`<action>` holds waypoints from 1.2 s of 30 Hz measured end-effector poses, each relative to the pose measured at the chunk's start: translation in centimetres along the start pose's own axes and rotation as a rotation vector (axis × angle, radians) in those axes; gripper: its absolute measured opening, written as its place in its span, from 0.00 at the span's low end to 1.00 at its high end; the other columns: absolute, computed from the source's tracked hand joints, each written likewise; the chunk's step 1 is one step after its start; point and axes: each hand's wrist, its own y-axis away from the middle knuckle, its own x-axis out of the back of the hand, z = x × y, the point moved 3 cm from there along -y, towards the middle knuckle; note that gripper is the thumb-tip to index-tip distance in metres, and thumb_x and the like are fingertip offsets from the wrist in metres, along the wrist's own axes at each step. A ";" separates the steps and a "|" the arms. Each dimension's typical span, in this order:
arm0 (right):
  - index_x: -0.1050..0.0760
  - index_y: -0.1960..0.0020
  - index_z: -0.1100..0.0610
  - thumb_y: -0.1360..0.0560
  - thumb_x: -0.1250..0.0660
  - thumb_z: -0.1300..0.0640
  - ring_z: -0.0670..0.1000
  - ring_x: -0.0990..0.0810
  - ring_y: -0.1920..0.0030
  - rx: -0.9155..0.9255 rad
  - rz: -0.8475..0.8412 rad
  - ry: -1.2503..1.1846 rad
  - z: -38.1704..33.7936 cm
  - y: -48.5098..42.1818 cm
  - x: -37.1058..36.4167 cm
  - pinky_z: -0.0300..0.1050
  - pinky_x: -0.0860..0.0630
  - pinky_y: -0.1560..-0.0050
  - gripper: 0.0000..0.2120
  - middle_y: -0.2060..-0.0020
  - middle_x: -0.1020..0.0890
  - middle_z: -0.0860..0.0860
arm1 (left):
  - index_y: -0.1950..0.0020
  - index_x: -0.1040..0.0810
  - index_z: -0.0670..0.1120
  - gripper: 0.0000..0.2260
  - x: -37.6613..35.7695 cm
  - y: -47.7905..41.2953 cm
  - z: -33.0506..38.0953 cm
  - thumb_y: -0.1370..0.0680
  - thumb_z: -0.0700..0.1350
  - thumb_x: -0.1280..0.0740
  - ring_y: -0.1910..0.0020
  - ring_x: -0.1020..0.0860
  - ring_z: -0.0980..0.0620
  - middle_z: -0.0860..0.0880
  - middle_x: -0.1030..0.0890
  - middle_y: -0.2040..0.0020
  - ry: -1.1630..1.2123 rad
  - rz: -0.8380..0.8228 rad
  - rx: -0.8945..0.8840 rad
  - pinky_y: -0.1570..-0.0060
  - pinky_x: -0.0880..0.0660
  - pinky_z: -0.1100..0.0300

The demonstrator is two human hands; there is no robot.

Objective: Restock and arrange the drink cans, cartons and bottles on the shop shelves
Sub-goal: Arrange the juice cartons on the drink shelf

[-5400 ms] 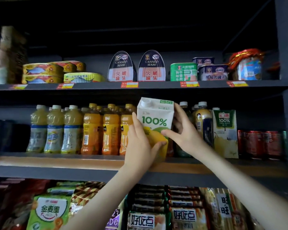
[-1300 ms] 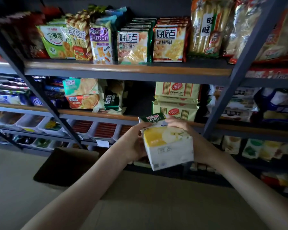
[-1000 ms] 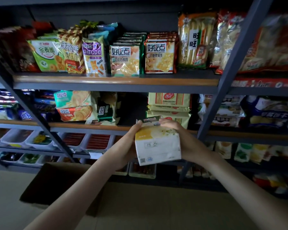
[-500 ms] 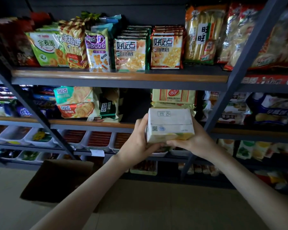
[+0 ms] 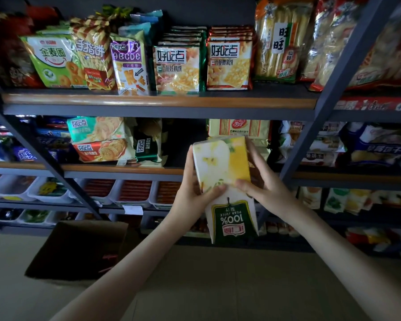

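While it is held in the air before the snack shelves, the pear juice carton (image 5: 227, 186) is turned upside down, its "100%" label inverted at the lower end; the left hand (image 5: 190, 195) grips its left side with the thumb pressed on the front; the right hand (image 5: 264, 188) clasps the right side, fingers closed on it; behind it stand the biscuit packets (image 5: 178, 68) on the upper shelf (image 5: 158, 103); a dark cardboard box (image 5: 79, 251) sits on the floor.

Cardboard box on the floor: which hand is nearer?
Left. The left hand grips the juice carton's left side, above and right of the cardboard box. The right hand holds the carton's right side, farther right.
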 end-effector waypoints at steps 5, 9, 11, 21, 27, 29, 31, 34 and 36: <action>0.42 0.24 0.41 0.17 0.43 0.62 0.46 0.48 0.22 0.162 -0.192 0.208 1.5 1.5 0.8 0.42 0.37 0.27 0.27 0.22 0.44 0.42 | 0.32 0.31 0.56 0.22 0.4 0.2 -0.7 0.24 0.43 0.32 0.47 0.18 0.42 0.44 0.19 0.40 0.305 0.039 0.354 0.52 0.19 0.43; 0.53 0.22 0.39 0.24 0.33 0.70 0.48 0.58 0.22 0.285 -0.273 0.604 1.8 1.9 1.5 0.47 0.51 0.25 0.45 0.22 0.55 0.40 | 0.33 0.28 0.54 0.18 0.8 0.4 -1.1 0.23 0.46 0.33 0.48 0.18 0.43 0.43 0.19 0.41 0.360 0.013 0.486 0.51 0.20 0.46; 0.58 0.22 0.39 0.25 0.29 0.63 0.46 0.60 0.22 0.374 -0.338 0.726 1.2 1.8 1.6 0.44 0.53 0.27 0.48 0.23 0.58 0.36 | 0.34 0.27 0.54 0.19 0.8 0.4 -0.9 0.24 0.46 0.32 0.45 0.20 0.39 0.41 0.20 0.40 0.337 -0.015 0.511 0.46 0.21 0.42; 0.42 0.28 0.53 0.24 0.33 0.49 0.52 0.45 0.23 0.498 -0.329 0.602 0.7 2.7 0.3 0.49 0.38 0.27 0.30 0.29 0.38 0.51 | 0.42 0.24 0.45 0.13 0.2 1.8 -0.6 0.24 0.48 0.34 0.59 0.16 0.47 0.45 0.15 0.56 0.397 -0.049 0.651 0.62 0.20 0.55; 0.38 0.39 0.34 0.33 0.23 0.51 0.31 0.29 0.41 0.123 -0.124 0.220 -0.6 2.9 0.6 0.36 0.28 0.38 0.32 0.42 0.30 0.30 | 0.27 0.32 0.51 0.38 1.4 2.3 1.2 0.30 0.72 0.36 0.44 0.19 0.44 0.44 0.18 0.41 0.011 -0.156 0.465 0.42 0.24 0.41; 0.35 0.41 0.41 0.34 0.22 0.62 0.32 0.24 0.47 0.020 0.031 0.058 -0.8 3.0 1.4 0.32 0.26 0.44 0.32 0.46 0.25 0.37 | 0.23 0.41 0.60 0.42 1.7 3.2 2.2 0.33 0.76 0.38 0.46 0.21 0.50 0.48 0.20 0.41 -0.329 -0.239 0.265 0.46 0.23 0.55; 0.33 0.40 0.45 0.33 0.24 0.66 0.32 0.24 0.46 0.023 0.075 -0.037 -1.2 3.2 1.8 0.27 0.27 0.49 0.30 0.44 0.23 0.40 | 0.24 0.47 0.66 0.41 2.0 3.4 3.0 0.33 0.74 0.37 0.42 0.29 0.56 0.51 0.28 0.38 -0.770 -0.202 0.072 0.44 0.30 0.65; 0.31 0.36 0.50 0.33 0.22 0.61 0.40 0.21 0.42 -0.004 0.004 -0.167 -1.6 3.4 1.6 0.34 0.24 0.46 0.31 0.44 0.20 0.46 | 0.23 0.43 0.59 0.40 0.9 3.2 3.7 0.30 0.64 0.29 0.35 0.34 0.60 0.56 0.32 0.33 -0.749 -0.136 -0.053 0.34 0.32 0.58; 0.30 0.34 0.52 0.36 0.19 0.53 0.50 0.21 0.39 -0.027 -0.034 -0.255 -1.2 3.5 1.5 0.45 0.23 0.42 0.35 0.42 0.19 0.51 | 0.26 0.36 0.56 0.37 0.2 3.0 3.8 0.31 0.59 0.25 0.36 0.25 0.57 0.57 0.24 0.36 -0.567 -0.097 -0.057 0.38 0.26 0.50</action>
